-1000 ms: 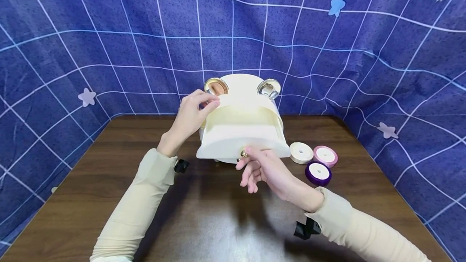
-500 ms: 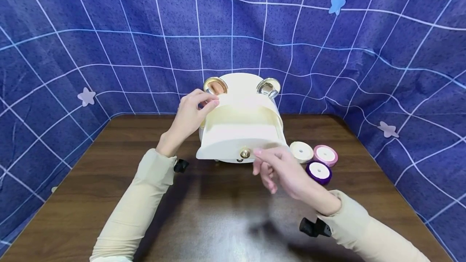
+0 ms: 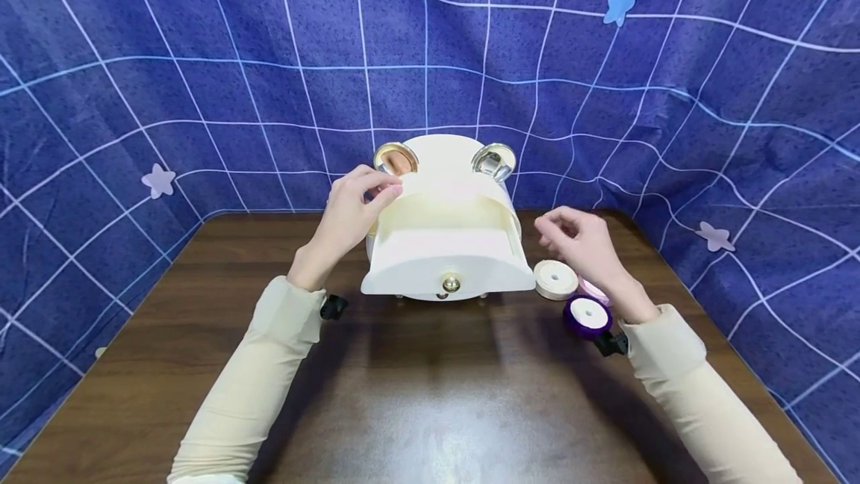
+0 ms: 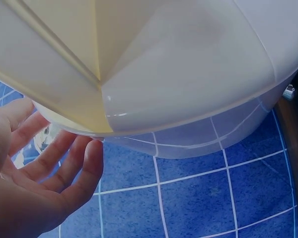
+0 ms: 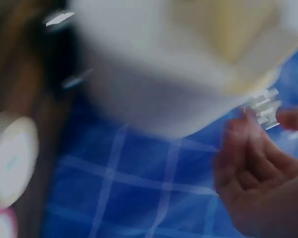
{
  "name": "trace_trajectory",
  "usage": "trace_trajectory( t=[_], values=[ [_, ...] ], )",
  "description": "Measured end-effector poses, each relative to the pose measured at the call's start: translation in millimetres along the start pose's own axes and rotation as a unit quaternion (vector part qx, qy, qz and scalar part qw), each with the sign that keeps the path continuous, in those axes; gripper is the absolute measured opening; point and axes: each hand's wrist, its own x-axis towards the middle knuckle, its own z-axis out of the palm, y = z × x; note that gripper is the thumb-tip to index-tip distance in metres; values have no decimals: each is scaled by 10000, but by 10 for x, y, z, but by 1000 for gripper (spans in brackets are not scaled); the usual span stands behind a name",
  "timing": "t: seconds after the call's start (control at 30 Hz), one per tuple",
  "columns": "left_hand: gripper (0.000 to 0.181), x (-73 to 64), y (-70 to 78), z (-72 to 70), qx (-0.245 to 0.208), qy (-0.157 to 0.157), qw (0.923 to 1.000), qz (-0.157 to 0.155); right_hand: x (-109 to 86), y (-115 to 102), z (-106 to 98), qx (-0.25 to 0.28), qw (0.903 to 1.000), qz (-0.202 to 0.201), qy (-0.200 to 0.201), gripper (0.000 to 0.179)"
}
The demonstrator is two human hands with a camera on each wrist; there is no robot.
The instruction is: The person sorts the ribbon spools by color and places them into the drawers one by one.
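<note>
Whereas at the knob (image 3: 451, 284) 1 second ago and just beside it 0.5 seconds ago, now raised well apart from it: the right hand (image 3: 583, 245), off to the right of the white box (image 3: 440, 187). Unchanged since both frames: the left hand (image 3: 351, 196) at the box's upper left rim, and the drawer (image 3: 403, 275), pulled out in front. Pink spool (image 3: 594, 291), earlier in plain sight, now mostly covered by the right wrist.

Left fingers narrow, curled at the rim and holding it. Right fingers loosely bent, a small gap to the thumb, with nothing held.

Smooth, glossy white for the box, set mid-counter (image 3: 430, 394) on dark wood grain; domed back, curved drawer front, cream-yellow tint inside, polished gold knob. At the upper corners, 2 round shiny pieces: a gold-toned disc (image 3: 396, 160) and a silver-toned disc (image 3: 494, 163). Just beside the drawer's right corner, a cream spool (image 3: 555, 279); nearer the viewer, a purple spool (image 3: 587, 315), both flat and white-centred. Behind, blue cloth (image 3: 295, 95) with white grid lines.

Seen only from the left wrist: several fingers tucked along the rim's far side, before a glinting rounded piece (image 4: 42, 136). From the right wrist, though blurred: the thumb-to-finger gap, near a bright metallic piece (image 5: 265, 106).
</note>
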Motion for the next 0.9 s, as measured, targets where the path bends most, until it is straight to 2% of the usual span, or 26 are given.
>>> trace_trajectory(
  t=[0.07,0.13,0.23,0.37,0.5,0.67,0.9],
  values=[
    [17,1,0,1,-12,-15,10000,-7,36,259,53,-1137,9921,-64,-520,33],
    [17,0,3,3,-30,-29,10000,-18,35,464,107,-1953,9749,-157,-1053,45],
    [18,0,4,12,-41,-33,10000,-21,10,683,168,-2516,9512,30,-1788,63],
    [17,5,13,7,-34,-12,10000,-20,1,829,213,-2606,9344,465,-2384,78],
    [17,7,19,-7,-40,-5,10000,-23,10,911,247,-2606,9284,373,-2622,78],
    [17,-1,3,-8,-40,-3,10000,-2,18,981,292,-2744,9282,33,-2513,69],
    [18,-5,-11,-8,-33,-28,10000,1,-6,947,268,-2640,9398,-52,-2169,65]
  ],
)
